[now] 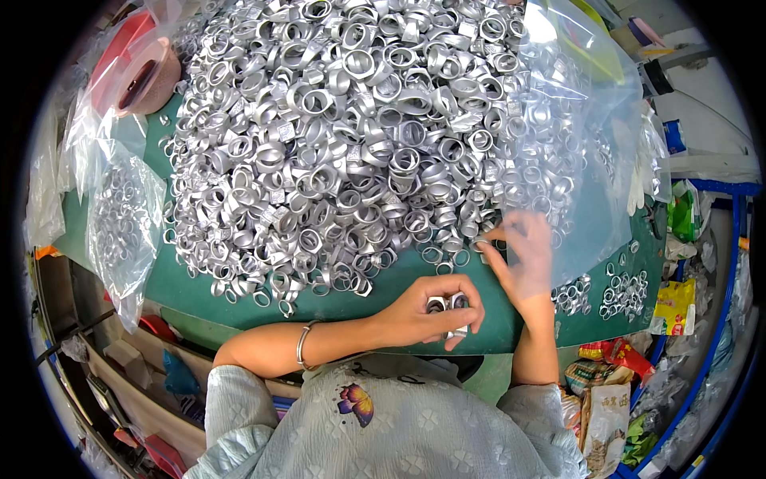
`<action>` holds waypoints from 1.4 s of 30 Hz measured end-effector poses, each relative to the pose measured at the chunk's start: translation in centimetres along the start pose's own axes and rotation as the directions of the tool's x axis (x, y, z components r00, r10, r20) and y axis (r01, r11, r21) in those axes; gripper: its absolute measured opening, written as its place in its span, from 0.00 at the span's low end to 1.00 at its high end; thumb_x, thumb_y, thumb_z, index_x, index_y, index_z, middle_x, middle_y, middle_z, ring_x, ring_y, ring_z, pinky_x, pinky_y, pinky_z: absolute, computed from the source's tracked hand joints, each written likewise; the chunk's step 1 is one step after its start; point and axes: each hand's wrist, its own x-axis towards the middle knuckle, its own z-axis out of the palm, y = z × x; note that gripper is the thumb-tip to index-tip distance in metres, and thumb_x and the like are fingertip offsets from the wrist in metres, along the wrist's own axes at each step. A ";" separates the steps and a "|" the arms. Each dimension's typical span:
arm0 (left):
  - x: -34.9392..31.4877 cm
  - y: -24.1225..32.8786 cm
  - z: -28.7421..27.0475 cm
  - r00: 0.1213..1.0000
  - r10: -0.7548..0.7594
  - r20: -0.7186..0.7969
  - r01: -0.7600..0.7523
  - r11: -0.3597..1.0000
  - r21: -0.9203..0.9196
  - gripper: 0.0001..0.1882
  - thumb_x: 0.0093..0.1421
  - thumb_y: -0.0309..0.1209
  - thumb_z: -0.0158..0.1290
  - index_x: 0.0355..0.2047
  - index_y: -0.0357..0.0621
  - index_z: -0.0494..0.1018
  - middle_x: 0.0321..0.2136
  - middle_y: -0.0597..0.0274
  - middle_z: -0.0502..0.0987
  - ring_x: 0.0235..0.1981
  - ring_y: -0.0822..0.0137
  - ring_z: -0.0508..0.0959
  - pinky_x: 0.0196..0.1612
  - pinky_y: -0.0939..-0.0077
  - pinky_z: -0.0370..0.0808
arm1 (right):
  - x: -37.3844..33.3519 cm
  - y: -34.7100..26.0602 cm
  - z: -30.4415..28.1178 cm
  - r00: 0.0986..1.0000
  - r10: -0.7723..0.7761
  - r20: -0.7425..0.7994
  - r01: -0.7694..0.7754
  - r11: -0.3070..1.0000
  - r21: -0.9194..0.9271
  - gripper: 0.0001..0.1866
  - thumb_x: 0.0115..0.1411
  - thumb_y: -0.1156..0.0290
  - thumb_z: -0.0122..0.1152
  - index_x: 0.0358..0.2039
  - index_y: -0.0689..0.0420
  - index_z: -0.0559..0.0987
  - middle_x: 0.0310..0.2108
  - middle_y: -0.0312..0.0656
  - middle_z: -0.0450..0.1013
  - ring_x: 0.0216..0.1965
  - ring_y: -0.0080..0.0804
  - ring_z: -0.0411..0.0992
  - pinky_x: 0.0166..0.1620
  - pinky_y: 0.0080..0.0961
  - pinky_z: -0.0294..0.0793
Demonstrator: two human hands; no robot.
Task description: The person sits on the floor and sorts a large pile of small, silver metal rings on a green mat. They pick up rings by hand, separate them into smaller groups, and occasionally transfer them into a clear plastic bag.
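A large heap of silver-grey metal rings (343, 144) covers most of the green tabletop (191, 307). My left hand (435, 311) is curled closed around several rings (456, 305) at the near edge of the table. To its right, my right hand (523, 255) is at the heap's near right edge, slightly smeared by motion. Its thumb and forefinger meet in a pinch on a ring at the border of the heap. A clear plastic bag (610, 199) lies over the heap's right side, close beside the right hand.
Small groups of rings (624, 294) lie at the right of the table. On the left are a ring-filled clear bag (120, 215) and a pink bowl (152, 80) with a dark object in it. Blue-framed shelving (730, 279) and colourful packets (674, 307) stand at the right.
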 end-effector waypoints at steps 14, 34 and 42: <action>0.2 -0.3 0.8 0.815 0.441 -0.375 -0.210 0.829 0.518 0.21 0.45 0.21 0.62 0.40 0.40 0.68 0.30 0.65 0.72 0.34 0.76 0.71 0.39 0.80 0.68 | -0.9 -0.4 0.6 0.842 0.172 0.512 -0.523 0.025 0.852 0.06 0.54 0.78 0.59 0.33 0.64 0.74 0.26 0.39 0.72 0.28 0.22 0.70 0.32 0.17 0.68; 0.2 0.1 -0.8 1.000 0.000 0.016 0.002 0.984 -0.179 0.12 0.57 0.30 0.52 0.39 0.38 0.67 0.32 0.51 0.73 0.20 0.68 0.76 0.12 0.87 0.63 | 0.5 0.6 1.7 0.993 -0.042 -0.114 0.072 0.959 0.274 0.13 0.44 0.81 0.63 0.33 0.60 0.77 0.40 0.41 0.71 0.38 0.35 0.69 0.44 0.29 0.65; 0.0 0.1 0.2 0.897 0.142 -0.419 -0.147 0.989 0.020 0.17 0.54 0.24 0.55 0.45 0.40 0.69 0.25 0.63 0.74 0.18 0.79 0.72 0.14 0.87 0.62 | 0.2 -1.5 0.3 0.981 -0.187 -0.044 0.155 0.640 0.752 0.08 0.43 0.83 0.63 0.26 0.59 0.79 0.37 0.45 0.74 0.38 0.37 0.71 0.40 0.32 0.69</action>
